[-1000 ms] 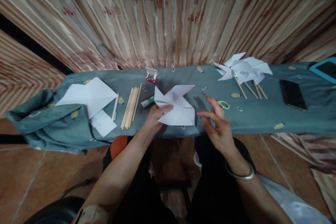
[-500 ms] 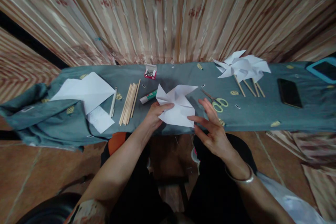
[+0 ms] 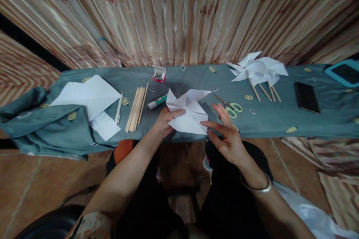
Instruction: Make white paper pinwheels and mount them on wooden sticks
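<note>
A white paper pinwheel (image 3: 189, 114) with folded blades is held above the table's front edge. My left hand (image 3: 166, 121) grips its left side, thumb on top near the centre and fingers underneath. At the lower right corner of the paper, my right hand (image 3: 226, 138) has its fingers apart, with fingertips at or close to the blade's edge; whether they touch cannot be made out. Behind the pinwheel lies a green and white glue stick (image 3: 157, 101). Scissors (image 3: 231, 109) with light green handles rest just beyond my right hand.
Wooden sticks (image 3: 136, 110), a white pen (image 3: 119, 108) and white paper sheets (image 3: 92, 95) lie to the left. A small red box (image 3: 159, 75) of metal pieces stands at the back. Finished pinwheels (image 3: 260, 70), a phone (image 3: 306, 97) and a blue-framed device (image 3: 343, 74) are on the right.
The view has shifted slightly. Both hands and the pinwheel keep nearly the same pose, with only a slight move of the right fingers.
</note>
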Demonstrator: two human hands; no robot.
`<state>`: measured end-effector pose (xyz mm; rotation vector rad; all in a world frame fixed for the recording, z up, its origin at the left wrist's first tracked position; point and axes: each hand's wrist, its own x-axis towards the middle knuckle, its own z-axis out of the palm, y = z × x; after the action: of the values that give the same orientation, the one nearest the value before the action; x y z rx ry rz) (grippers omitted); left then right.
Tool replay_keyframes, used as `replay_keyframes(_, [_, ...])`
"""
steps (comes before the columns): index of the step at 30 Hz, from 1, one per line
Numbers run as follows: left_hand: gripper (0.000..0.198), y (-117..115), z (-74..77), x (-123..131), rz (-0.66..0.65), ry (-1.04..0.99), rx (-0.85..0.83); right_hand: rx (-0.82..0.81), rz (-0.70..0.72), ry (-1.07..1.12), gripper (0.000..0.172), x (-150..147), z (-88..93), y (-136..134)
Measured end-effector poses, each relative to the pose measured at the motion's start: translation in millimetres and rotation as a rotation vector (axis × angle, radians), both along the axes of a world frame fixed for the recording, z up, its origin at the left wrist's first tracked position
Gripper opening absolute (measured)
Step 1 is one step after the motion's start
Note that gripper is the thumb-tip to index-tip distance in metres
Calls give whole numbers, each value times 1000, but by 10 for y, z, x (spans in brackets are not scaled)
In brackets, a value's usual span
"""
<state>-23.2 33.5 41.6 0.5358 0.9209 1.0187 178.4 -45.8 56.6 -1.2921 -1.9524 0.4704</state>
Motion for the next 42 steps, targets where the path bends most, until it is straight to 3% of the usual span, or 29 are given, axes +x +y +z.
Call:
replay_keyframes(13, [38,-34,-16,27,-19,12,0,-7,42,22,17,-26,50,-16])
replay_keyframes(18, [41,-76,0,83,33,48,35,-9,17,44,16,-65,38,-4])
replay_keyframes(29, [32,-174,-13,171,110,173,126,155,-186,-5,12,-271,30,90])
replay_keyframes(42, [24,-213,-23,249,108,214,185,282,-310,-205,15,-410,16,155])
